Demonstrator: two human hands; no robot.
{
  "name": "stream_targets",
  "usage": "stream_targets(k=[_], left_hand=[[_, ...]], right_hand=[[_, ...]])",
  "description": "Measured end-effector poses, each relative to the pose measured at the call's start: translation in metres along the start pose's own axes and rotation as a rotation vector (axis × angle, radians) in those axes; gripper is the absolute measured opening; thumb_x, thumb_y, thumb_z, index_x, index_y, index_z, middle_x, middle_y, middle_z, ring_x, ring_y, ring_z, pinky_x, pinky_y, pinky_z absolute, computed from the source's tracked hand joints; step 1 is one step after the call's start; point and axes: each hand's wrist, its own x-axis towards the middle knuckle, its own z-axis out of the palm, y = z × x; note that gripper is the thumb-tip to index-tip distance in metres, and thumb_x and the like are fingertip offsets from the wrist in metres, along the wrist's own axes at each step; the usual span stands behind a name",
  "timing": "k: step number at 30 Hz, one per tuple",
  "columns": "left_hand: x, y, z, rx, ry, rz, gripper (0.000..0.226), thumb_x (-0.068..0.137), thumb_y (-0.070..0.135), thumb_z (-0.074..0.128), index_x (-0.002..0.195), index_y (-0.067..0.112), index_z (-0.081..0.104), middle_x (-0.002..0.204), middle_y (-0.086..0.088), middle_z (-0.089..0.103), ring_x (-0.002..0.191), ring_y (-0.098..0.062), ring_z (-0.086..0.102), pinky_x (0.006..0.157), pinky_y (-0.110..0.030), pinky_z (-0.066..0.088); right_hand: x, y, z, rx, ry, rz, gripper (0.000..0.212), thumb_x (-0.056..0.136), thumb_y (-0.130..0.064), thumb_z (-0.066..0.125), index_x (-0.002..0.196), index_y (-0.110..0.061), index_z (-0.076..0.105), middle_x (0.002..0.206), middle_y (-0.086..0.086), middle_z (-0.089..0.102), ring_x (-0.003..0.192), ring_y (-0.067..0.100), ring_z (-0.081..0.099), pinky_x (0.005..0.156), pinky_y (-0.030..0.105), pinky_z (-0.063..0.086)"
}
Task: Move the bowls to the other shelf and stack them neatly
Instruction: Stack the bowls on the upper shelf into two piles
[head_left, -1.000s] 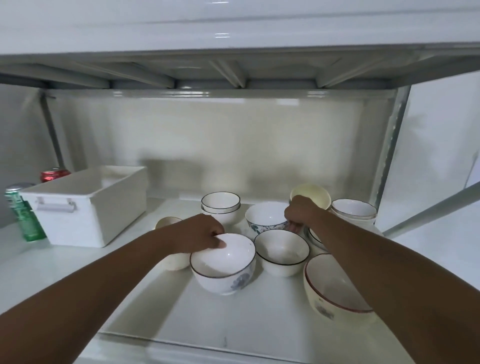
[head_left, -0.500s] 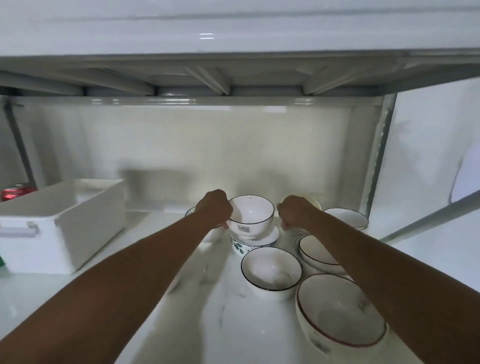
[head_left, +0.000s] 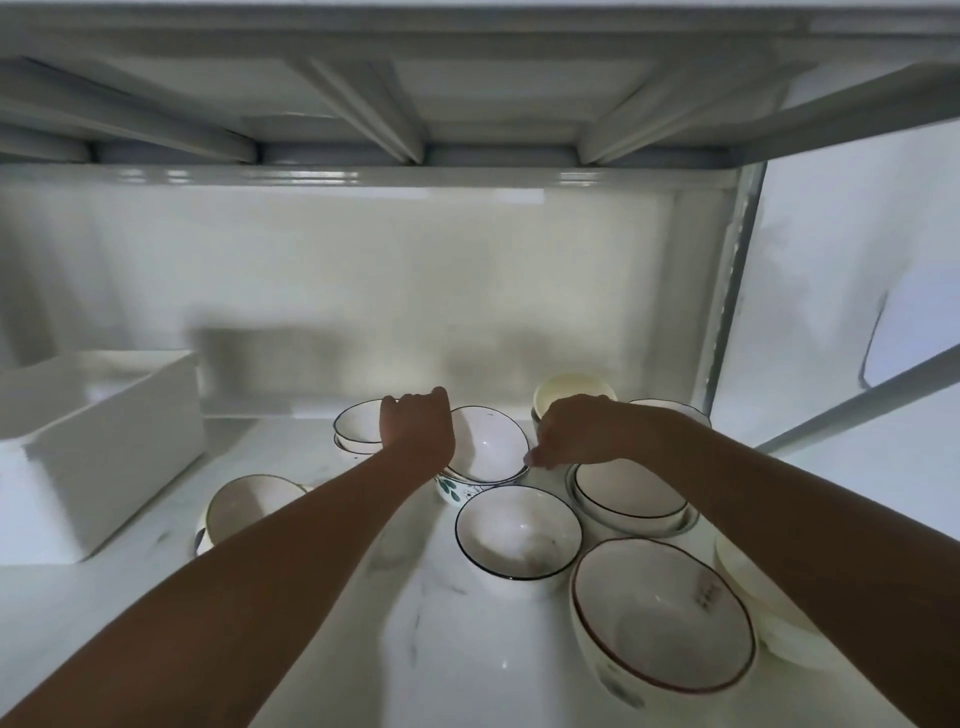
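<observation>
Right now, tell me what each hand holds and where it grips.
Left hand grips the black-rimmed bowl by its left rim; right hand pinches its right rim.

Both hands, left (head_left: 418, 427) and right (head_left: 576, 434), reach forward, fingers curled.

A white marble-patterned shelf (head_left: 457, 649) is carrying everything. A white rectangular plastic bin (head_left: 98, 457) is sitting at its left. At the back centre, a white black-rimmed ceramic bowl (head_left: 488, 444) is nesting in a leaf-patterned ceramic bowl (head_left: 454, 487) — another rimmed bowl (head_left: 519, 530) is lying just in front. A red-rimmed ceramic bowl (head_left: 662, 616) is standing nearest, at the right, and a cream ceramic bowl (head_left: 569, 392) is sitting behind.
</observation>
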Motion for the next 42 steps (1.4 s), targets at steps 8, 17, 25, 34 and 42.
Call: stream_targets(k=[8, 17, 25, 34, 42], left_hand=[[-0.004, -0.001, 0.004, 0.104, -0.026, 0.07, 0.022, 0.088, 0.022, 0.053, 0.109, 0.023, 0.062, 0.105, 0.004, 0.067, 0.106, -0.018, 0.061, 0.096, -0.032, 0.032], [-0.011, 0.008, -0.007, 0.164, -0.03, 0.095, 0.025, 0.086, 0.013, 0.047, 0.105, 0.019, 0.062, 0.106, 0.001, 0.066, 0.105, -0.02, 0.062, 0.1, -0.032, 0.031], [-0.012, -0.007, -0.013, 0.064, 0.0, 0.108, 0.027, 0.095, 0.031, 0.04, 0.107, 0.021, 0.062, 0.108, 0.0, 0.068, 0.106, -0.022, 0.058, 0.091, -0.035, 0.033], [-0.05, -0.127, -0.071, -0.223, -0.015, -0.099, 0.027, 0.091, 0.042, 0.055, 0.111, 0.026, 0.064, 0.121, 0.001, 0.064, 0.117, -0.024, 0.055, 0.097, -0.033, 0.041], [-0.091, -0.21, -0.068, -0.61, -0.645, -0.339, 0.046, 0.087, 0.054, 0.06, 0.11, 0.014, 0.06, 0.103, -0.007, 0.063, 0.081, -0.024, 0.062, 0.065, -0.027, 0.05]], right_hand=[[-0.005, -0.014, 0.017, -0.184, -0.065, -0.112, 0.049, 0.086, -0.061, 0.059, 0.07, -0.014, 0.059, 0.083, -0.001, 0.052, 0.107, 0.027, 0.046, 0.081, 0.038, 0.029], [-0.008, -0.019, 0.031, -0.199, 0.023, -0.165, 0.048, 0.085, -0.047, 0.067, 0.058, -0.017, 0.04, 0.086, 0.005, 0.058, 0.094, 0.026, 0.051, 0.078, 0.037, 0.026], [-0.011, -0.023, 0.035, -0.186, 0.091, -0.156, 0.039, 0.087, -0.039, 0.066, 0.064, -0.015, 0.045, 0.09, 0.002, 0.057, 0.096, 0.023, 0.05, 0.078, 0.037, 0.025], [-0.01, -0.039, 0.036, -0.092, 0.073, -0.129, 0.028, 0.083, -0.042, 0.071, 0.077, -0.015, 0.065, 0.068, -0.005, 0.047, 0.082, 0.02, 0.052, 0.073, 0.029, 0.038], [-0.013, -0.08, 0.032, -0.038, 0.067, -0.007, 0.035, 0.079, -0.027, 0.07, 0.058, -0.015, 0.044, 0.058, -0.001, 0.048, 0.066, 0.021, 0.055, 0.053, 0.026, 0.038]])
